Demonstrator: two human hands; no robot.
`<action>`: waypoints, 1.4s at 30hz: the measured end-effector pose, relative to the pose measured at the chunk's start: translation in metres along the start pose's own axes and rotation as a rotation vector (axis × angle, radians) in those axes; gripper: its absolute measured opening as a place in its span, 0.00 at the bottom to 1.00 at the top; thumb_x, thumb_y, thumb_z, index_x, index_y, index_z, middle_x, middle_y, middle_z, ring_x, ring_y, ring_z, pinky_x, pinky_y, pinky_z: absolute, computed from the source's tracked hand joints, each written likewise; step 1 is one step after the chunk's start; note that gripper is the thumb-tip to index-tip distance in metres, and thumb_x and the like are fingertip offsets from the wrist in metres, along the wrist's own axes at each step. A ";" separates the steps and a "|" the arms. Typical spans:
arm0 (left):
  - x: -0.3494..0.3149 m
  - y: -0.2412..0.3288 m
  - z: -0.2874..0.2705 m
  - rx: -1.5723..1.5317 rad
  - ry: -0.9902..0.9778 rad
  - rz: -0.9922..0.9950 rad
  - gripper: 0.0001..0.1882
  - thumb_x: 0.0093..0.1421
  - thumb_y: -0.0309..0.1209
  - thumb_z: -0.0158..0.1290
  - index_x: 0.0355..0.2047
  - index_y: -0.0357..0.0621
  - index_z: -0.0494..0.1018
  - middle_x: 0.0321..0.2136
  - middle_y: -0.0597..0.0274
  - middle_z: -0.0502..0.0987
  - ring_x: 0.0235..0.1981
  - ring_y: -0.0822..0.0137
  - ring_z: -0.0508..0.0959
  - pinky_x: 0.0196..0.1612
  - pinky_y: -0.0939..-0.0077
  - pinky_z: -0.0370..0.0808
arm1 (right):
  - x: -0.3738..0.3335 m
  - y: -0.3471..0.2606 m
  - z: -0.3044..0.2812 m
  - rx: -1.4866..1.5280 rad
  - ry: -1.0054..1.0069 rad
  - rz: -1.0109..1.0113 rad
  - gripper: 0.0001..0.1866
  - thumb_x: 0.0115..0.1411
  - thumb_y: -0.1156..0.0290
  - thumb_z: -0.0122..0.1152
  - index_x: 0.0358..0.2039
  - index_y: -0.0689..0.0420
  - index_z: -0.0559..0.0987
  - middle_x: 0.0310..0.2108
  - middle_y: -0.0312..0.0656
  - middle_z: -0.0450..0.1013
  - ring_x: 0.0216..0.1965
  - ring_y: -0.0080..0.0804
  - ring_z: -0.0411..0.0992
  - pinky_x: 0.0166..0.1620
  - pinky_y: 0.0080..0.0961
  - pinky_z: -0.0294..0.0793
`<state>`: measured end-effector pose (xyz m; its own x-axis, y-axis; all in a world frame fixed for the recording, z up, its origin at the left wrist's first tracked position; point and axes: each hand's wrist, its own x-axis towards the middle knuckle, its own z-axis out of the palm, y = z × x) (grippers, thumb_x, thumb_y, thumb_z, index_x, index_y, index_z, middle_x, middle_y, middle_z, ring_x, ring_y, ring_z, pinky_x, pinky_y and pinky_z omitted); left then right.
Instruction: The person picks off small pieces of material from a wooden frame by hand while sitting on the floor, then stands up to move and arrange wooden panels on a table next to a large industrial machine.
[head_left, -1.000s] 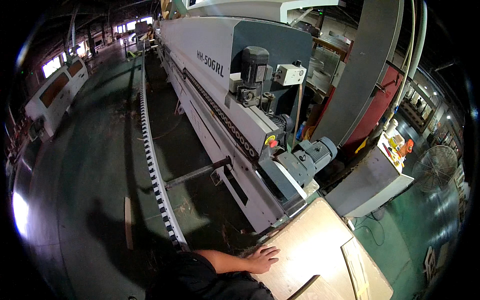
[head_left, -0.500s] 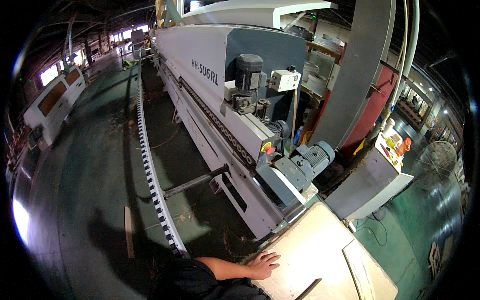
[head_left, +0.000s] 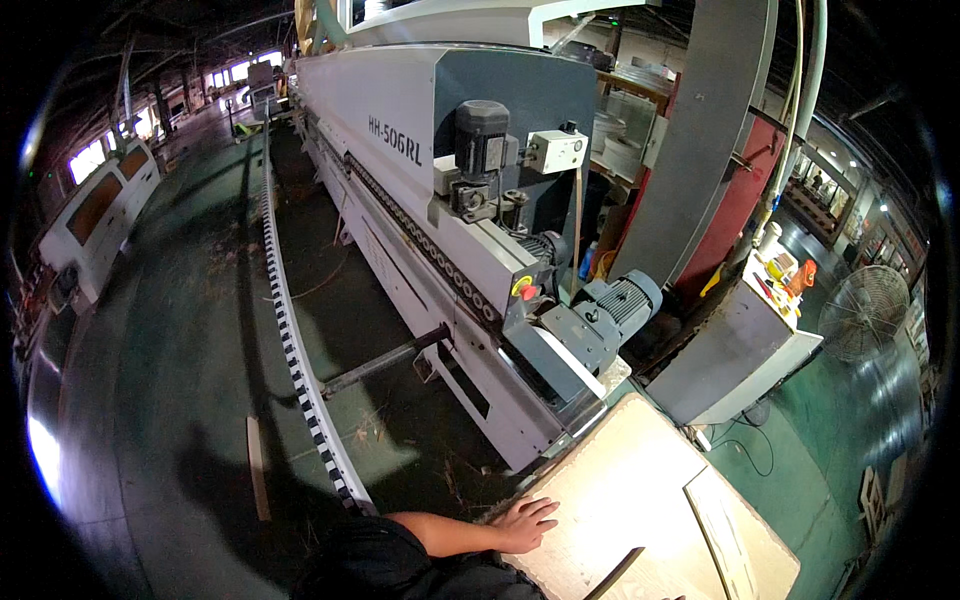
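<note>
Left hand [head_left: 525,523] laid flat on a pale wooden panel [head_left: 640,490], fingers [head_left: 540,510] spread and open, gripping nothing, only pressing down near the panel's left edge. Right hand nowhere in view. Panel lying flat just under the fingertips and stretching away beyond them toward the infeed end of a long grey edge-working machine [head_left: 420,210], its far corner close under the grey motor [head_left: 610,310]. Just past the fingertips to their outer side, a long roller rail [head_left: 300,350] running away over the green floor [head_left: 160,380]; well beyond them, a grey cabinet [head_left: 735,350] and a round fan [head_left: 865,310]. Likely stiff and fairly heavy for its thinness, broad enough to flex a little if lifted by one corner; smooth face probably slippery under a flat palm, edges and corners apt to chip. Best taken by two opposite long edges, or pushed with the palm well in from the rim. Another thin board [head_left: 730,530] resting on top, to the far side of the fingers.
</note>
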<state>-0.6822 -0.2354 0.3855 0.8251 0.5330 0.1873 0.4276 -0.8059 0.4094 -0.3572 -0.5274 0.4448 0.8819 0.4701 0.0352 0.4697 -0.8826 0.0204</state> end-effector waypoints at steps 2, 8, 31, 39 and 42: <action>0.001 0.002 -0.001 -0.034 0.026 0.005 0.25 0.59 0.37 0.51 0.57 0.48 0.73 0.69 0.53 0.58 0.71 0.56 0.53 0.67 0.51 0.50 | 0.001 0.005 0.005 -0.013 0.000 0.004 0.29 0.71 0.58 0.38 0.64 0.66 0.66 0.66 0.62 0.60 0.66 0.58 0.58 0.67 0.49 0.57; -0.001 0.000 0.003 -0.047 0.047 -0.007 0.24 0.59 0.36 0.51 0.56 0.47 0.73 0.68 0.53 0.59 0.70 0.57 0.53 0.67 0.51 0.50 | 0.003 0.005 0.006 -0.021 0.042 -0.031 0.29 0.71 0.58 0.39 0.63 0.66 0.67 0.65 0.62 0.61 0.66 0.58 0.58 0.67 0.49 0.57; 0.003 0.000 0.003 -0.027 -0.005 -0.041 0.25 0.59 0.38 0.52 0.57 0.50 0.73 0.68 0.54 0.59 0.71 0.58 0.54 0.68 0.49 0.48 | 0.008 0.008 0.008 0.056 0.158 -0.062 0.27 0.68 0.56 0.46 0.58 0.64 0.73 0.60 0.64 0.66 0.58 0.62 0.66 0.59 0.53 0.66; 0.000 0.001 -0.001 -0.039 0.013 -0.044 0.25 0.58 0.38 0.52 0.57 0.49 0.73 0.68 0.54 0.59 0.70 0.58 0.54 0.68 0.49 0.46 | 0.013 0.016 0.029 0.079 0.148 0.021 0.28 0.66 0.57 0.49 0.60 0.62 0.71 0.63 0.61 0.63 0.63 0.60 0.61 0.65 0.50 0.60; 0.003 0.000 0.001 -0.032 0.027 -0.029 0.25 0.58 0.38 0.52 0.56 0.50 0.74 0.67 0.55 0.60 0.70 0.58 0.54 0.68 0.49 0.46 | 0.016 0.009 0.031 0.097 0.145 0.133 0.26 0.64 0.63 0.52 0.61 0.61 0.69 0.66 0.55 0.60 0.66 0.55 0.58 0.66 0.49 0.56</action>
<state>-0.6794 -0.2340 0.3847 0.8023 0.5629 0.1984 0.4387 -0.7816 0.4434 -0.3373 -0.5282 0.4147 0.9247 0.3385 0.1742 0.3572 -0.9297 -0.0899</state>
